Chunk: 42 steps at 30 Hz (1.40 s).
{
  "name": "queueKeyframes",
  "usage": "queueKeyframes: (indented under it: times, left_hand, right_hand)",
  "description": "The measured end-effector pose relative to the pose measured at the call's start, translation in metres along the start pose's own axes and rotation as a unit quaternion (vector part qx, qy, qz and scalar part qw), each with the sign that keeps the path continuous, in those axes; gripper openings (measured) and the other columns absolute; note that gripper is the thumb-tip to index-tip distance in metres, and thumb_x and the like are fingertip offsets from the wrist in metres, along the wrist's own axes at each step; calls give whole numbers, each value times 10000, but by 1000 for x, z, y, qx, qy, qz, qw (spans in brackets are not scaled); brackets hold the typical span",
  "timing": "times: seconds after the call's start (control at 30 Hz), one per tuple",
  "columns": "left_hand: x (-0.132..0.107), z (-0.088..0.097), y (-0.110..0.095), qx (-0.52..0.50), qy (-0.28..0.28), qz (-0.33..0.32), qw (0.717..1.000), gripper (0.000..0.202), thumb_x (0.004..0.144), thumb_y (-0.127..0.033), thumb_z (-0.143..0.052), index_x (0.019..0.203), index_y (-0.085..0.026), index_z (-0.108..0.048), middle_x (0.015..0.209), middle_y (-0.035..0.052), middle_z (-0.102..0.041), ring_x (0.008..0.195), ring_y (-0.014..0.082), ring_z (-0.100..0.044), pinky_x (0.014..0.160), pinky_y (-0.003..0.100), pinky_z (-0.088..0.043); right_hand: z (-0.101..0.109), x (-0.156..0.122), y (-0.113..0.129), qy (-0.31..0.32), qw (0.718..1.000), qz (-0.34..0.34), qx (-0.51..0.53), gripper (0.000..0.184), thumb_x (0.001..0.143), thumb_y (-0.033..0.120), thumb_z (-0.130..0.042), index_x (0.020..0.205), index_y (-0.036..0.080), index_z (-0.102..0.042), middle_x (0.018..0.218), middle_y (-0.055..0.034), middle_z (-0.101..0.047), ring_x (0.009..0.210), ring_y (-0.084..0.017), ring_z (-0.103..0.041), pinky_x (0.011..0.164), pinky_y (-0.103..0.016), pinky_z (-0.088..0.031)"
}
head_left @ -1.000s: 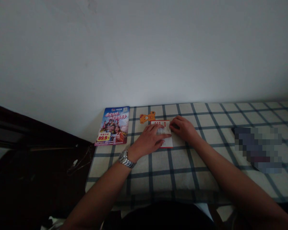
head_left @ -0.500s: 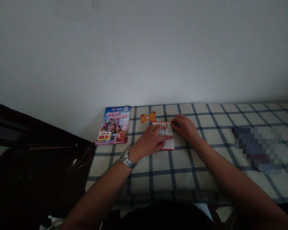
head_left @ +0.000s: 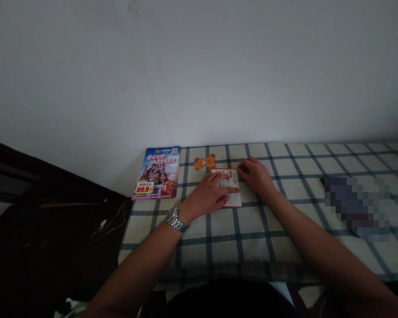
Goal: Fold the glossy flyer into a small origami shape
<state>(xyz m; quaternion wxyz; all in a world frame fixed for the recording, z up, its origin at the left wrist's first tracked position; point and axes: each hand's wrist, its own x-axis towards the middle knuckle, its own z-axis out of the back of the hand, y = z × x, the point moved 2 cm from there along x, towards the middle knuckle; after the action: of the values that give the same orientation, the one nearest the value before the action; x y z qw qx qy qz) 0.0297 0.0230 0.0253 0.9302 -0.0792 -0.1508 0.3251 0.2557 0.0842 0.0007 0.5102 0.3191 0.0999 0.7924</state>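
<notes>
My left hand (head_left: 207,194), with a metal watch (head_left: 175,219) on the wrist, lies flat with fingers stretched over a small white-and-red printed paper (head_left: 231,190) on the checked tablecloth (head_left: 252,229). My right hand (head_left: 256,176) rests at the paper's right upper edge, fingers curled and pressing on it. An orange bear-shaped cutout (head_left: 204,162) lies just beyond the paper.
A colourful leaflet (head_left: 157,172) with "89.9" printed on it lies at the table's left edge. A blurred dark object (head_left: 356,206) sits at the right. A white wall stands behind the table; dark furniture (head_left: 46,212) is to the left.
The hands and paper have barely shifted; my right hand moved slightly up along the paper's edge.
</notes>
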Motion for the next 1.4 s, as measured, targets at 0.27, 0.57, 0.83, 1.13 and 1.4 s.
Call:
queueKeyframes:
  times: [0.27,0.57,0.83,1.13,1.4]
  left_hand:
    - [-1,-3,3,-8,-2,1,1000,406,1029,-296,-592,1424,-384,-633,1478,76,-480,1377,324,-445,1186,562,-371]
    - [-1,-4,3,-4,-7,-2,1000,412,1022,-293,-609,1424,-382,-635,1460,81,-489,1366,317,-452,1166,552,-392]
    - [-2,-6,4,-3,-10,-3,1000,398,1030,-311,-598,1422,-372,-635,1467,88,-489,1374,325,-449,1166,559,-389]
    - [-3,-6,9,-4,-25,24,999,412,1021,-289,-607,1424,-373,-629,1453,87,-503,1358,313,-465,1174,555,-390]
    - [-4,-6,16,-20,-41,57,997,383,1010,-295,-625,1393,-300,-619,1470,94,-512,1386,309,-464,1201,563,-373]
  right_hand:
    - [0,1,2,7,1000,-26,-12,76,941,224,-646,876,208,-682,909,-55,-624,772,-211,-621,728,-352,-500]
    - [-1,0,3,-4,999,-30,-12,79,948,230,-645,881,205,-677,916,-56,-625,779,-208,-624,738,-342,-494]
    - [-2,0,3,-12,1000,-25,-12,90,962,238,-627,886,210,-666,912,-54,-621,768,-206,-623,719,-347,-500]
    - [1,-4,0,6,999,31,25,68,975,240,-634,961,215,-696,968,-75,-653,889,-247,-651,794,-392,-539]
    - [4,-10,1,43,992,113,41,131,938,237,-706,1068,244,-719,1103,-92,-694,1030,-285,-656,905,-454,-549]
